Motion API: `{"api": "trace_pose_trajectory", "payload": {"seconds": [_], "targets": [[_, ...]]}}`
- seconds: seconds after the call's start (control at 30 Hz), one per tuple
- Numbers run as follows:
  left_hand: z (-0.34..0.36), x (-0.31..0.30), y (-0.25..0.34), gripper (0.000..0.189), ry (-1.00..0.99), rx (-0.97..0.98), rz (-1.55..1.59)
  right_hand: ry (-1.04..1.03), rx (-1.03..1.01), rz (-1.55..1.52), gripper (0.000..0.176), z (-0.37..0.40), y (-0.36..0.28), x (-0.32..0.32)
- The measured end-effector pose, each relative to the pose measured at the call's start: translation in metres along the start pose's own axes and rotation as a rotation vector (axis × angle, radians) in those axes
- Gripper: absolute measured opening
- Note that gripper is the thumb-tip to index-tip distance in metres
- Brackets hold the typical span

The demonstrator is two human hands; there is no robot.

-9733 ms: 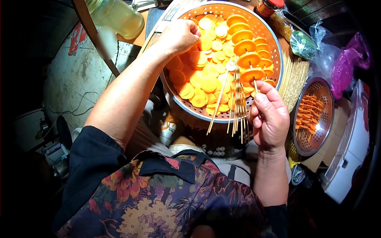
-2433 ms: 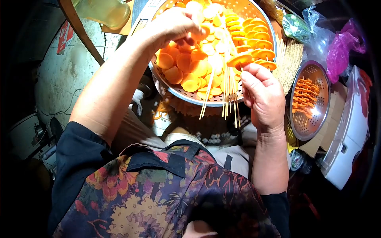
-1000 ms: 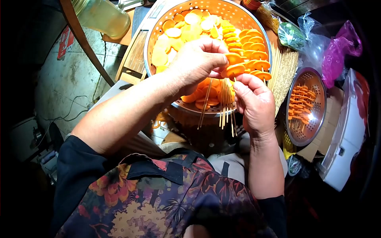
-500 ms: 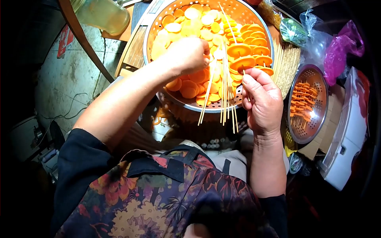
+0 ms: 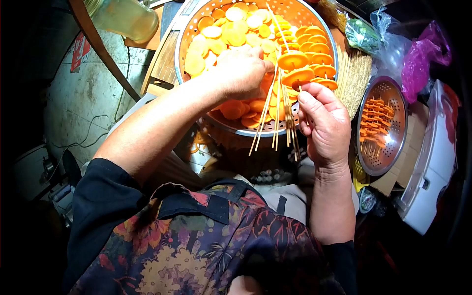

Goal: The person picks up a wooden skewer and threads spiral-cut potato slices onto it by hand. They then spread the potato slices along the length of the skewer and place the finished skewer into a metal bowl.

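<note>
A perforated metal colander [image 5: 183, 45] holds many thin orange slices [image 5: 233, 34]. My left hand [image 5: 246, 71] reaches over the slices at the middle of the colander, fingers bent; its fingertips are partly hidden, and what they hold cannot be made out. To the right, my right hand [image 5: 322, 118] pinches the lower end of a skewer that carries spaced orange slices [image 5: 297, 76]. Loose bare skewers [image 5: 276, 115] lie over the colander's near rim between my hands. Finished-looking skewers of slices [image 5: 320, 48] rest along the colander's right side.
A bundle of bare sticks [image 5: 358, 81] lies right of the colander. Farther right, a smaller colander [image 5: 404, 123] holds loaded skewers [image 5: 376, 123]. Beyond are a purple plastic bag [image 5: 423, 59], a clear bag with greens [image 5: 363, 37] and a white box [image 5: 425, 182]. A jar [image 5: 130, 19] stands upper left.
My left hand has moved slightly right, toward the bare skewers, whose lower ends have shifted. My right hand still pinches its skewer in nearly the same place.
</note>
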State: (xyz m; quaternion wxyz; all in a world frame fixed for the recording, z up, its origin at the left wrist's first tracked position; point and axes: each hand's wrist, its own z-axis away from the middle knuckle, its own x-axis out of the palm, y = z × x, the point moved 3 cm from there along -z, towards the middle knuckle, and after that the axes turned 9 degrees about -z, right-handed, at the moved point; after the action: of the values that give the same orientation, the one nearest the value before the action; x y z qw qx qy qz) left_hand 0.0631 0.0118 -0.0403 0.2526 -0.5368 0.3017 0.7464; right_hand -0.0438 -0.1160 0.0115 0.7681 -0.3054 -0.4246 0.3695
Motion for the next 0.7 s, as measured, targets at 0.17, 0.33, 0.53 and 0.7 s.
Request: {"api": "trace_pose_trajectory", "payload": {"seconds": [0.17,0.33,0.53,0.7], "targets": [[-0.003,0.001,0.002,0.037,-0.083,0.0,-0.072,0.009,0.008,0.032,0.013,0.0,0.001,0.002],[-0.007,-0.006,-0.004,0.035,-0.191,-0.043,0.034,0.013,0.011,0.039,0.013,0.001,0.001,0.001],[-0.011,-0.014,-0.035,0.026,-0.14,-0.19,0.314,0.004,-0.002,0.063,0.014,0.002,0.0,-0.001],[-0.01,-0.01,-0.066,0.023,-0.036,-0.335,0.336,0.017,-0.001,0.051,0.014,0.003,0.0,0.0]]}}
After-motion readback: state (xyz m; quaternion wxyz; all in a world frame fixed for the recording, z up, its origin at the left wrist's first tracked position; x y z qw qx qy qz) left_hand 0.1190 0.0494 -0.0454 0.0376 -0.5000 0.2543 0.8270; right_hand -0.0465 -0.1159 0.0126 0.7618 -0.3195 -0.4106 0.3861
